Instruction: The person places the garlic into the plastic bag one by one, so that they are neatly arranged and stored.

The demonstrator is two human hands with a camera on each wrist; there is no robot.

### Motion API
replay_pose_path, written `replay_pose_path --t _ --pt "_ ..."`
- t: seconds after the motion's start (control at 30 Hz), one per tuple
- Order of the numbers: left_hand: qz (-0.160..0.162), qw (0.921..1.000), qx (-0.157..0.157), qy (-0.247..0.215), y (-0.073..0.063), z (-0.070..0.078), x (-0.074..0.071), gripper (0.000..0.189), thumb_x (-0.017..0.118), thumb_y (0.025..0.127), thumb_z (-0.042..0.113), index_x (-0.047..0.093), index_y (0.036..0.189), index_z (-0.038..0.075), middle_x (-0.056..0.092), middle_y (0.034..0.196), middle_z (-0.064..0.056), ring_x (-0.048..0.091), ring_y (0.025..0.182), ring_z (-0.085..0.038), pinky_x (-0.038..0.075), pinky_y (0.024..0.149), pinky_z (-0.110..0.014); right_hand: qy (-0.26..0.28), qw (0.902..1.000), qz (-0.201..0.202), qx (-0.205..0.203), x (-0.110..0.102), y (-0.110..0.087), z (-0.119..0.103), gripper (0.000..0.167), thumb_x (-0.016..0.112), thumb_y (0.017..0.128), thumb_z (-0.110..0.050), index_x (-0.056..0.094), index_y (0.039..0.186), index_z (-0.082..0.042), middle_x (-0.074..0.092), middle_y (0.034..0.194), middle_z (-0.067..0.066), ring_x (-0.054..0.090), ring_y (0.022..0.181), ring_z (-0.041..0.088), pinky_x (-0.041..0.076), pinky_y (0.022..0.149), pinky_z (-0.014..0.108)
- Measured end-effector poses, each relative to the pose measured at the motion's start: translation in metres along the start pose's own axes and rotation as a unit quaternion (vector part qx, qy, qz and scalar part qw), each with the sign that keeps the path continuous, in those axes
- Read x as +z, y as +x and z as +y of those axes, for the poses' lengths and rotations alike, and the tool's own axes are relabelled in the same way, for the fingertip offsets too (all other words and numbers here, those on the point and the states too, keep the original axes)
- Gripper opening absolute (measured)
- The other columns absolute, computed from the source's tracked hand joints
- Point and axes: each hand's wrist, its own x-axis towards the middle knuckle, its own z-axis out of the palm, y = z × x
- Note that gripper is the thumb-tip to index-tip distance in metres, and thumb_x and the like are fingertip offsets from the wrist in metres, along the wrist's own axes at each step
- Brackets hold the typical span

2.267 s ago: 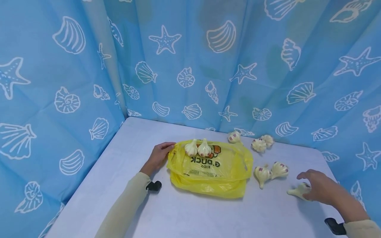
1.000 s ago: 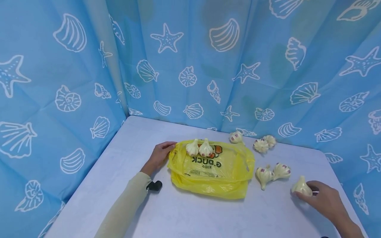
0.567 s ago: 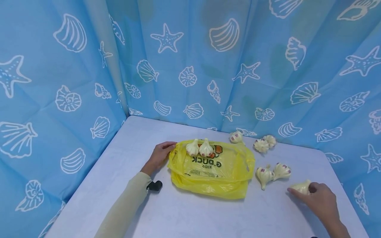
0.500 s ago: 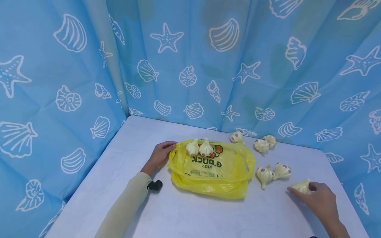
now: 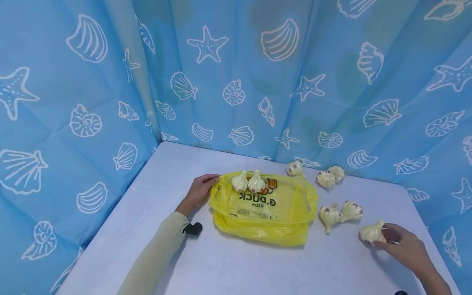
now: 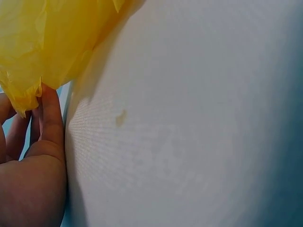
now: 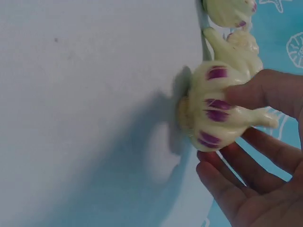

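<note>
At the left end of the yellow plastic bag [image 5: 258, 233], my left hand [image 5: 199, 191] pinches the bag's edge; the left wrist view shows the gathered yellow corner [image 6: 26, 101] between thumb and fingers. At the right of the table, my right hand [image 5: 405, 248] holds a garlic bulb [image 5: 371, 232] between thumb and fingers. Purple patches mark this bulb [image 7: 215, 113] in the right wrist view, where its base is close to the table; whether it touches is unclear. Two garlic bulbs [image 5: 248, 182] sit side by side on the flat-lying bag, necks up.
Between bag and right hand lie two garlic bulbs [image 5: 340, 214] close together. Farther back are another pair [image 5: 330, 177] and a single bulb [image 5: 295, 168] by the bag's far right corner. A blue shell-print curtain [image 5: 236, 82] stands behind the white table [image 5: 184, 262].
My right hand first reached over the lying garlic bulb, then took hold of it and turned it, so its neck now points upward. My left hand stays at the bag's edge.
</note>
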Motion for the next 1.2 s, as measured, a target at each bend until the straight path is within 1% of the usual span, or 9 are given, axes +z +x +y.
replay_pose_path --t 0.07,0.13,0.3,0.47,0.63,0.8,0.9,1.07,1.2 --pt "-0.002 1.0 0.001 0.0 0.0 0.0 0.0 0.022 0.061 0.097 0.024 0.068 0.118 0.019 0.062 0.123 0.001 0.057 0.112 -0.018 0.047 0.099 -0.03 -0.005 0.9998 0.02 -0.002 0.003 0.0 0.002 0.104 0.072 0.076 -0.063 0.039 0.133 0.018 0.058 0.119 0.035 0.056 0.107 0.051 0.056 0.073 0.049" --pt "-0.003 1.0 0.0 -0.002 0.001 -0.001 -0.001 0.022 0.061 0.097 0.024 0.069 0.118 0.019 0.062 0.123 0.001 0.057 0.112 -0.018 0.047 0.099 -0.03 -0.004 0.9995 0.03 0.008 0.006 0.001 0.002 0.106 0.071 0.075 -0.066 0.04 0.132 0.019 0.059 0.117 0.034 0.057 0.105 0.05 0.055 0.073 0.049" --pt "-0.002 1.0 -0.007 -0.005 0.003 -0.003 -0.001 0.021 0.061 0.097 0.025 0.069 0.117 0.02 0.062 0.123 0.002 0.057 0.112 -0.018 0.047 0.099 -0.03 0.0 0.9989 0.03 0.036 0.012 0.004 -0.005 0.109 0.069 0.073 -0.07 0.039 0.132 0.016 0.05 0.126 0.037 0.051 0.111 0.052 0.053 0.077 0.053" --pt "-0.003 0.9999 -0.011 -0.006 0.002 -0.004 0.0 0.022 0.061 0.097 0.024 0.069 0.117 0.019 0.062 0.123 0.001 0.057 0.112 -0.018 0.048 0.099 -0.031 0.013 0.9983 0.043 0.037 0.017 0.006 -0.013 0.109 0.072 0.072 -0.068 0.038 0.134 0.015 0.047 0.129 0.038 0.048 0.114 0.053 0.053 0.081 0.055" --pt "-0.008 1.0 0.002 0.0 0.001 -0.001 -0.001 0.023 0.059 0.098 0.023 0.068 0.119 0.016 0.062 0.124 -0.001 0.057 0.113 -0.018 0.048 0.098 -0.031 0.006 0.9981 0.06 0.011 0.017 0.007 -0.013 0.107 0.069 0.076 -0.067 0.039 0.135 0.017 0.049 0.128 0.038 0.05 0.113 0.053 0.051 0.082 0.058" --pt "-0.006 0.9997 0.022 -0.002 0.004 0.003 -0.004 0.024 0.059 0.098 0.023 0.068 0.119 0.015 0.061 0.124 -0.001 0.056 0.113 -0.018 0.048 0.098 -0.031 0.002 0.9954 0.095 -0.016 0.016 0.01 -0.015 0.096 0.07 0.079 -0.063 0.049 0.128 0.017 0.056 0.119 0.038 0.056 0.105 0.054 0.054 0.072 0.056" --pt "-0.005 0.9996 0.027 -0.005 0.005 0.004 -0.005 0.024 0.06 0.098 0.024 0.068 0.119 0.016 0.061 0.124 -0.001 0.056 0.113 -0.018 0.048 0.098 -0.031 0.013 0.9949 0.1 0.004 0.015 0.012 -0.015 0.097 0.07 0.078 -0.065 0.049 0.128 0.016 0.058 0.116 0.038 0.057 0.103 0.053 0.055 0.069 0.055" --pt "-0.008 0.9999 0.008 -0.002 0.004 0.0 -0.002 0.023 0.06 0.098 0.023 0.069 0.118 0.015 0.062 0.123 -0.001 0.056 0.112 -0.018 0.048 0.098 -0.03 0.056 0.9913 0.101 0.063 0.015 0.009 -0.014 0.103 0.07 0.074 -0.069 0.048 0.132 0.013 0.058 0.121 0.034 0.057 0.106 0.049 0.053 0.072 0.054" --pt "-0.007 1.0 0.005 -0.001 0.003 -0.003 -0.001 0.022 0.06 0.098 0.022 0.069 0.117 0.015 0.062 0.123 -0.001 0.056 0.112 -0.019 0.048 0.098 -0.031 0.096 0.9851 0.125 0.068 0.009 0.003 -0.023 0.103 0.069 0.075 -0.068 0.046 0.137 0.011 0.052 0.131 0.033 0.053 0.113 0.049 0.051 0.078 0.058"
